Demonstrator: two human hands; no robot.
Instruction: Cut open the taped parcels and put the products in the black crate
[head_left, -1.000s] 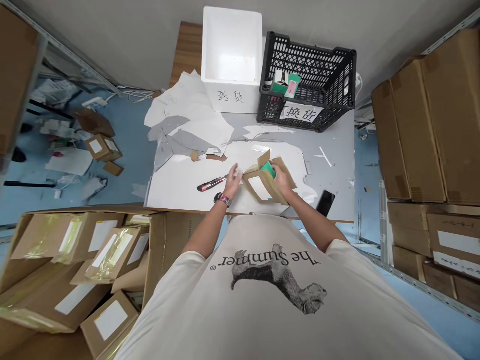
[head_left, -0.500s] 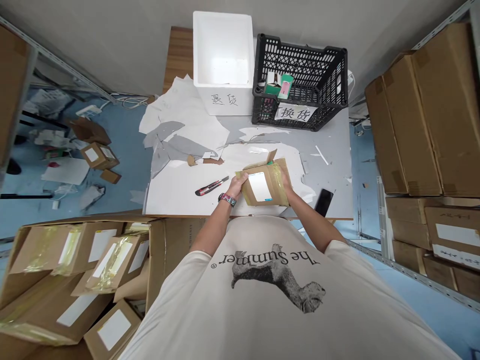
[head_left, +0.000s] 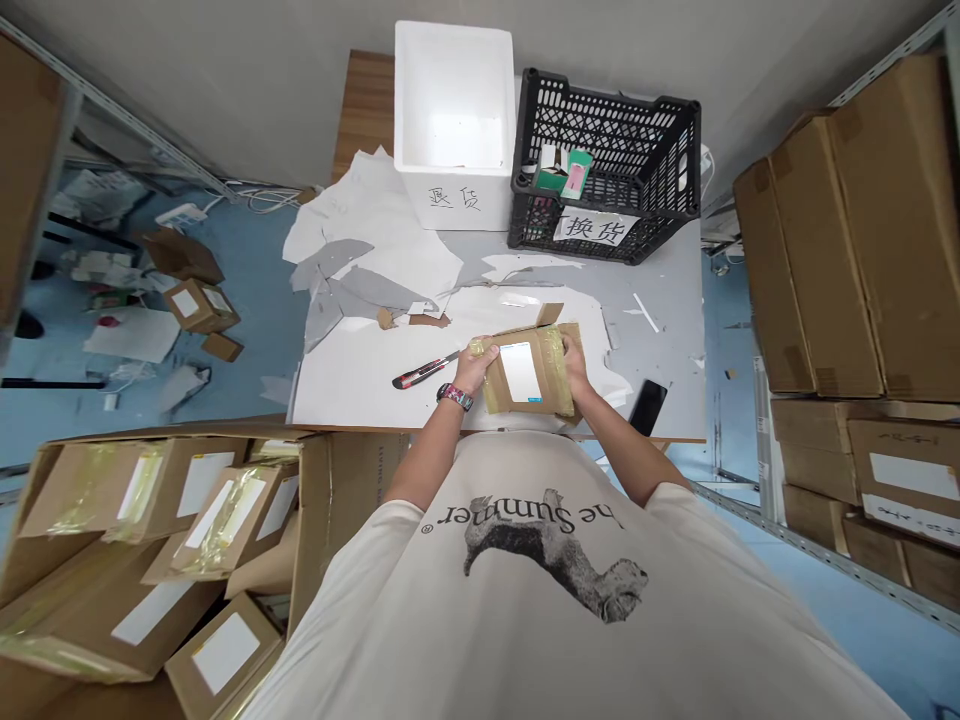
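Note:
A small brown cardboard box (head_left: pixel 551 375), taped in yellowish tape and bearing a white label, is held over the front of the table with its flaps raised. My left hand (head_left: pixel 475 366) is closed on its left end, thumb on the face near the label. On the opposite end, my right hand (head_left: pixel 576 368) grips the side, with some fingers hidden behind the cardboard. A red and black utility knife (head_left: pixel 424 373) lies on white paper to the left of my left hand. To the right of my right forearm rests a black phone (head_left: pixel 648 406).
A white foam box (head_left: pixel 456 195) and a black plastic crate (head_left: pixel 611 190) holding small green boxes stand at the back of the table (head_left: pixel 667 300). Lower left, a large carton (head_left: pixel 315 520) holds several taped parcels. Stacked cartons (head_left: pixel 847 240) line the right side.
The cardboard box has tilted slightly in my hands, and the green bit glimpsed at its opening is now hidden. Both hands keep their hold. The view has shifted a little.

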